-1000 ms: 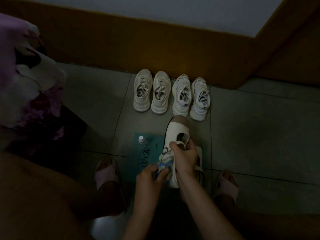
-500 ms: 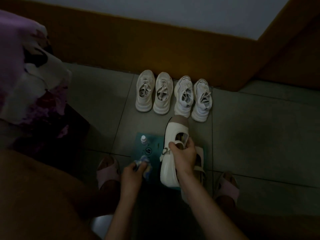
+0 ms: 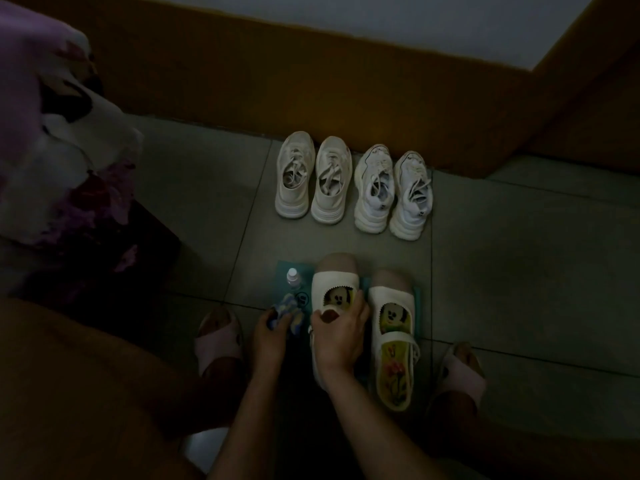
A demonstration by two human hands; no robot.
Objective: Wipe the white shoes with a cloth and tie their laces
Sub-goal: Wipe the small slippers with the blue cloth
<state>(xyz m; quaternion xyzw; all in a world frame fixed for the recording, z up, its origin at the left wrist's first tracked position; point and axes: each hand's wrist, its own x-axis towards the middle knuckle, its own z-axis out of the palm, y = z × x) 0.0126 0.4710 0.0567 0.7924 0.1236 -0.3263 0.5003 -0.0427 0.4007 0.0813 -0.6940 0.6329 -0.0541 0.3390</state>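
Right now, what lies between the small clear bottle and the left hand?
In the head view, only the blue patterned cloth, gripped by the left hand, below the small clear bottle.

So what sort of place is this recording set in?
Probably a room in a home, at floor level by a wall. Grey floor tiles meet a brown skirting, four sneakers are lined up along it, and floral bedding hangs in at the left.

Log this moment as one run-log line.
left hand: holds cloth | right hand: grips left strap shoe on mat | four sneakers: laces untied
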